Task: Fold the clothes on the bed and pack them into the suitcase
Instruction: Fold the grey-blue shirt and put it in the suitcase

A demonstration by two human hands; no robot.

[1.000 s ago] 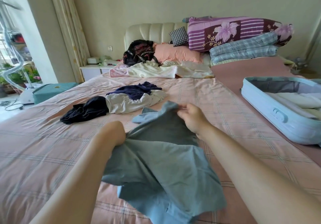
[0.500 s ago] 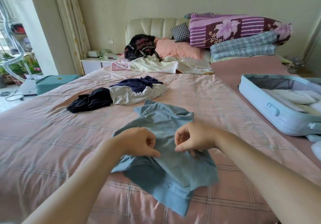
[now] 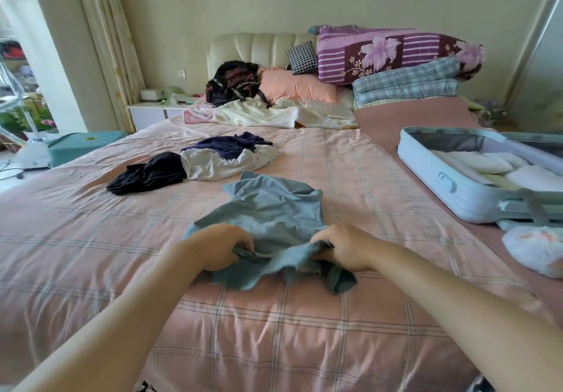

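Note:
A grey-blue shirt (image 3: 271,209) lies crumpled on the pink checked bed (image 3: 91,254) in front of me. My left hand (image 3: 221,247) grips its near hem on the left, and my right hand (image 3: 342,247) grips the same hem on the right. Behind the shirt lie a black garment (image 3: 149,174), a white garment (image 3: 219,163) and a dark navy one (image 3: 231,145) in a loose pile. The pale blue suitcase (image 3: 441,178) stands open at the right on a mauve sheet, with folded white clothes (image 3: 487,163) inside.
A white bundle (image 3: 536,247) sits in front of the suitcase. At the headboard lie a black backpack (image 3: 233,82), a peach pillow (image 3: 298,85), a cream blanket (image 3: 274,114) and stacked quilts (image 3: 396,53). A teal box (image 3: 82,145) and nightstand (image 3: 152,111) stand left of the bed.
The shirt was held up off the bed and has come down flat. Both hands have drawn back toward me and apart, now holding the near hem at its two sides.

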